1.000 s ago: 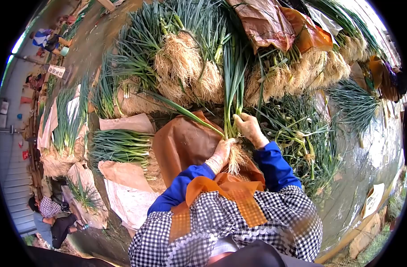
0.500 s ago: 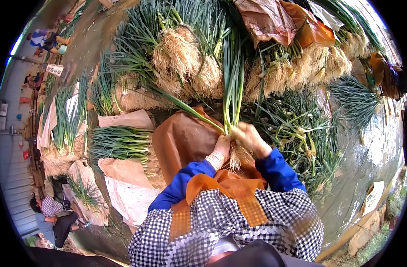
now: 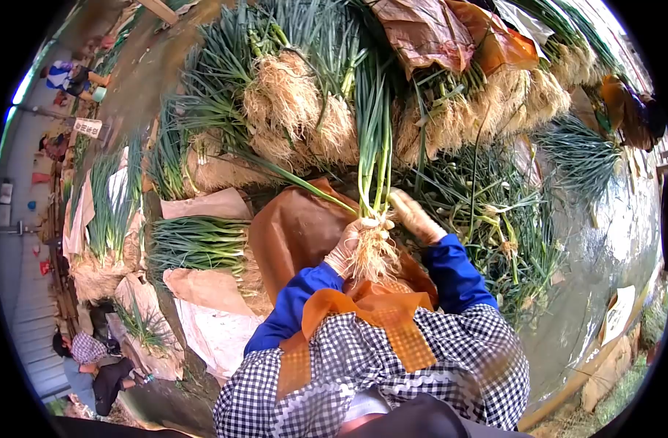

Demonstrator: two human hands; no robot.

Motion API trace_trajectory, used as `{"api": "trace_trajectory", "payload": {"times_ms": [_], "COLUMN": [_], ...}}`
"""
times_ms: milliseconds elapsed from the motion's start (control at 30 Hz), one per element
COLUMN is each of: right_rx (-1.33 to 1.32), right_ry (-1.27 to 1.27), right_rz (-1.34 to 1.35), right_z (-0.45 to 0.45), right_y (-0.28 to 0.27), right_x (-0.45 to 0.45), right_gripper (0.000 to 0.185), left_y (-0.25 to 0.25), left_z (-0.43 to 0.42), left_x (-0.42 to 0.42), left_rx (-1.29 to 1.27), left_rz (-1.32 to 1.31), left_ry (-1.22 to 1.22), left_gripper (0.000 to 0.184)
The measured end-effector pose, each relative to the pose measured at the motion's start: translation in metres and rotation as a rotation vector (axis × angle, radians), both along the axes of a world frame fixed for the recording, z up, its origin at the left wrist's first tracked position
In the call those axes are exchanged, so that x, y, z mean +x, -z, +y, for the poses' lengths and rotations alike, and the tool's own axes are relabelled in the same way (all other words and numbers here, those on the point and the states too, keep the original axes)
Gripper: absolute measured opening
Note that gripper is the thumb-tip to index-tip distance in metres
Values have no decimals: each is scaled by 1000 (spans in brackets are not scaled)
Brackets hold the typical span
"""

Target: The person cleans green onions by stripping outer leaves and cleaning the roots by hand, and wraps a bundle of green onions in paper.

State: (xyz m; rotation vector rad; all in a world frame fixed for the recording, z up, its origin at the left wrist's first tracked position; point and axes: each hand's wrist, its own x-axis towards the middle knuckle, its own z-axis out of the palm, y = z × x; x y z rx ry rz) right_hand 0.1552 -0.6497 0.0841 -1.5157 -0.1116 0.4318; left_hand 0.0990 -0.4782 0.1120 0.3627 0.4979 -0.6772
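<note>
My left hand is closed around the white base of a small bunch of green onions. The bunch's pale, stringy roots hang toward my apron, and its leaves point away from me. One stalk splays off to the left. Just right of the stems is my right hand, its fingers stretched out flat; whether its fingertips touch the stems I cannot tell. A brown plastic apron covers my lap below the bunch.
Large heaps of green onions with roots lie ahead. Loose leaves and stalks litter the ground on the right. On the left lies a neat stack of green onions beside brown paper. Another person sits at lower left.
My right hand has come off the roots and moved slightly up and right, its fingers straightening. The roots now show more fully, spread below my left hand.
</note>
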Motion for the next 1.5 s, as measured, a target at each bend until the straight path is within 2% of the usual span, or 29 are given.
{"api": "trace_trajectory", "payload": {"times_ms": [33, 100, 167, 233, 300, 333, 367, 400, 433, 533, 633, 700, 767, 800, 833, 900, 933, 967, 1000, 1033, 1067, 1100, 1133, 1167, 1200, 1267, 1300, 1367, 1500], "right_rx": [79, -330, -149, -321, -306, -351, -324, -331, -339, -390, -370, -542, -250, -301, -608, -875, -1162, -1446, -1314, -1138, -412, -84, 166, 253, 220, 143, 278, 486, 559], "right_ry": [-152, -275, -73, -152, -95, -152, -156, -114, -72, -105, -58, -342, -298, -246, -412, -432, -599, -766, -606, -437, -250, -220, -240, -207, -143, -71, -82, -71, -246], "right_rz": [252, -160, 314, 144, 121, -107, -81, -51, -18, -396, -646, -654, -789, -698, -429, 28, -98, -231, -246, -68, 288, 344, 404, 415, 171, 35, 113, 279, -42], "right_z": [7, 5, -6, -29, -48, -60, -67, -68, -68, -40, -14, -12, -18, -28, -53, -77, -103, -121, -112, -84, -60, -33, -10, 13, 31, 59, 65, 77, 95], "right_y": [5, -44, -66, -69, -68, -67, -68, -67, -66, -70, -48, -78, -81, -83, -67, -69, -26, 15, 2, -26, -27, -54, -41, -24, 23, -24, -51, -104, -172], "right_x": [-3, -24, -30, -31, -35, -36, -39, -42, -44, -41, -51, -53, -47, -45, -40, -21, -8, 2, 9, 24, 27, 29, 35, 42, 46, 42, 40, 39, 46], "right_gripper": [36, 37, 35, 35, 34, 32, 28, 26, 24, 21, 23, 24, 24, 25, 25, 30, 32, 35, 44, 51, 57, 61, 62, 58, 55, 48, 45, 40, 38], "left_y": [-7, -27, -16, -18, 4, -6, -17, 4, -19, -28, 12, -28, -31, -36, -72, -29, -25, -29, -33, -18, -19, -23, -44, -47, -47, -52, -48, -86, -171], "left_z": [4, 9, 12, -3, -2, -2, 2, 12, 12, -5, -2, -1, -3, -3, -8, 5, 16, 24, 33, 39, 36, 31, 22, 20, 15, 16, 24, 35, 45], "left_x": [0, 2, 2, -4, -8, -5, -3, 0, 2, 0, -8, -11, -5, -9, -5, -6, -6, -6, -6, -6, -9, -11, -8, -2, 0, -2, -5, -5, -8], "left_rx": [13, -244, -425, -548, -676, -615, -551, -532, -418, -40, -85, -424, -116, -61, -6, 66, -88, -44, 1, 149, 41, -63, 182, 170, 239, 402, 223, 258, 595], "left_rz": [-4, -57, -33, -42, -123, -113, -102, -88, -56, -10, 110, 112, -62, 32, 123, 24, 28, -11, -50, -106, -63, -20, 15, 124, 168, 118, 94, 104, -310], "left_ry": [-7, -52, 21, 22, -49, -63, -81, -61, -8, 48, 33, 47, -27, -31, -33, -103, -93, -96, -98, 23, 29, 39, 84, 97, 82, 78, 22, 19, -52], "left_gripper": [41, 53, 66, 61, 39, 36, 33, 35, 42, 50, 49, 32, 28, 26, 25, 19, 19, 24, 28, 36, 44, 54, 67, 52, 44, 24, 18, 15, 21]}}
